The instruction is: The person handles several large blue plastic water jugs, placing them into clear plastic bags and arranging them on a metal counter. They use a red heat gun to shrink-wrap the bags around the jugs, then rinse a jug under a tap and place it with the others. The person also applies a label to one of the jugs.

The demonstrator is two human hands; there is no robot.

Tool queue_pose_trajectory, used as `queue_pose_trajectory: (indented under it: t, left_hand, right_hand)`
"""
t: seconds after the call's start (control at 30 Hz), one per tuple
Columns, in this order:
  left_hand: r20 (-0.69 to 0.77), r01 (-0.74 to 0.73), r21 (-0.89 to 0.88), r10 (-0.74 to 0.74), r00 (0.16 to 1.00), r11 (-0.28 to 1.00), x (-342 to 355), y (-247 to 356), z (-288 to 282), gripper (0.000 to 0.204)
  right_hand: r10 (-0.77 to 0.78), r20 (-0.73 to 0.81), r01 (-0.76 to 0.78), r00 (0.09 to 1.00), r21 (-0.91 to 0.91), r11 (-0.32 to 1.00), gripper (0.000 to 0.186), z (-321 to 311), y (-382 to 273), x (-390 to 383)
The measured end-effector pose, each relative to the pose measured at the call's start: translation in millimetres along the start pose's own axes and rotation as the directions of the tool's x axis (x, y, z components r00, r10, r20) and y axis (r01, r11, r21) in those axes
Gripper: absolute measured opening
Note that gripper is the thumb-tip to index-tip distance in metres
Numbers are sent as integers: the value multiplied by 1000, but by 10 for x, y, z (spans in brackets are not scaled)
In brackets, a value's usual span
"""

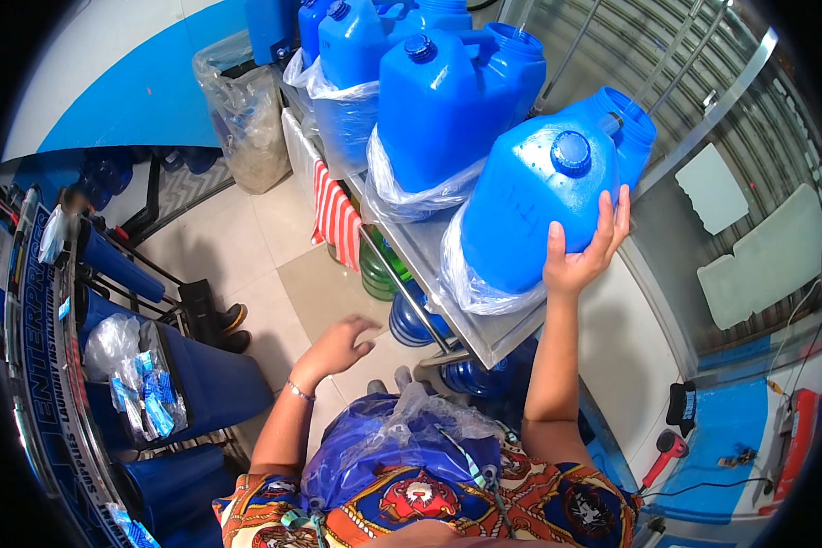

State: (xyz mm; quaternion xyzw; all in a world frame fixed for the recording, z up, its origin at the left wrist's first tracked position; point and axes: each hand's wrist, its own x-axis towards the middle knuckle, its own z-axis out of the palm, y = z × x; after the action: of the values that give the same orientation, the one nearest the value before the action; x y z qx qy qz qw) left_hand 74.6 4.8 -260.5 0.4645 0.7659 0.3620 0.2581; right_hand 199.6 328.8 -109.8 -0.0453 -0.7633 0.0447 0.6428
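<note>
Against the side of the nearest blue water jug (pixel 530 196) lies my right hand (pixel 589 242), its fingers stretched and spread. This jug has a blue screw cap and a second, wide spout; clear plastic wrap bunches round its base, and it leans slightly. It stands on the near end of a metal table (pixel 502 338). My left hand (pixel 338 352) hovers in front of my body, away from the table, with nothing in it; its fingers are apart and a little blurred. A bracelet circles that wrist.
More blue jugs (pixel 429 119) in plastic wrap line the table. A red-striped cloth (pixel 336 219) hangs at its side; round bottles (pixel 416 315) sit below. On the left are a dark blue bin (pixel 215 384) and boots (pixel 210 315); on the right, a metal shutter (pixel 749 137) and a red-handled tool (pixel 667 452).
</note>
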Motion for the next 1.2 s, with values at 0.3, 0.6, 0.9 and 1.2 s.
queue_pose_trajectory:
  t: [0.3, 0.6, 0.9, 1.2]
  left_hand:
    - [-600, -591, 303, 631, 491, 747, 1402, 1823, -566, 59]
    - [-731, -721, 260, 619, 288, 642, 2346, 2075, -491, 73]
    - [-742, -750, 230, 611, 277, 620, 2405, 1988, -538, 71]
    - [-729, -701, 258, 610, 310, 665, 2351, 2007, -527, 71]
  right_hand:
    - [53, 0, -53, 999, -45, 998, 68, -3, -36, -12]
    - [44, -3, -44, 999, -75, 996, 70, 29, -19, -33]
    - [45, 25, -42, 999, -102, 994, 70, 98, -87, -14]
    - [21, 38, -18, 999, -63, 998, 70, 71, -26, -50]
